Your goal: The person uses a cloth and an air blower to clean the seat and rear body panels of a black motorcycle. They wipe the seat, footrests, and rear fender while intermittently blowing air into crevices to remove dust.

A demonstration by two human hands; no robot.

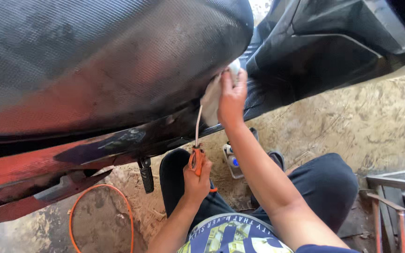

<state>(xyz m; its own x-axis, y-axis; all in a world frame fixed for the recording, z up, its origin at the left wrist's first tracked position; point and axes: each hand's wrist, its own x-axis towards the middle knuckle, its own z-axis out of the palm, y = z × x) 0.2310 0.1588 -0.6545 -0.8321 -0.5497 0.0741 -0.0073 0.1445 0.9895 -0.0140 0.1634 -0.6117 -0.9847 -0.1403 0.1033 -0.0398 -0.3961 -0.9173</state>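
Right hand presses soft white cloth on scooter seat; left hand fist-grips rigid orange air-gun handle. Cloth looks light, bunchable.

Bare ground under me, sandy tan, mottled with pale scuffs and darker damp patches, brightest toward 3 o'clock where daylight falls on it. At 7 o'clock an orange hose loops across the dirt in a wide arc. At 4 o'clock a rusted metal frame stands at the edge of view, grey bars with reddish uprights; what it belongs to I cannot tell. At 12 o'clock a narrow strip of pale, speckled surface shows through a gap, too small to say whether wall or ground. Light is natural and warm, shadow heavy toward 9 o'clock.
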